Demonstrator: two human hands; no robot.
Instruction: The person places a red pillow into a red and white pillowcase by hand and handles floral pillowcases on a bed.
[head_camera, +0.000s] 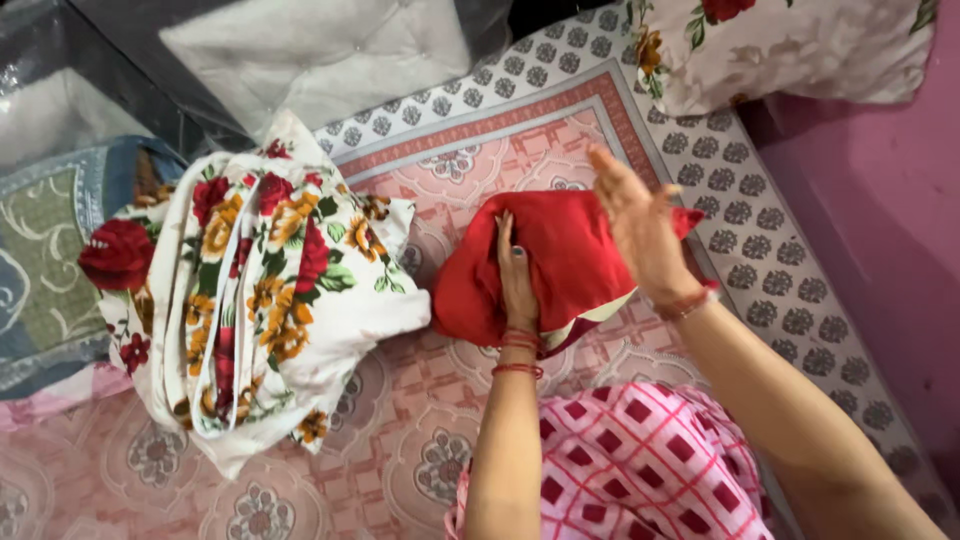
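Patterned bedspread; rumpled red cloth

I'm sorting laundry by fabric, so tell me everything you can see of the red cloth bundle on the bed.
The red cloth is a soft, plain red fabric, folded into a rumpled bundle, with a cream and dark red edge showing at its lower right. It lies on the pink patterned bedsheet, right of the floral bedding, which it does not touch. The left hand presses flat on its middle. The right hand is raised open over its right side; whether it touches the cloth cannot be told.
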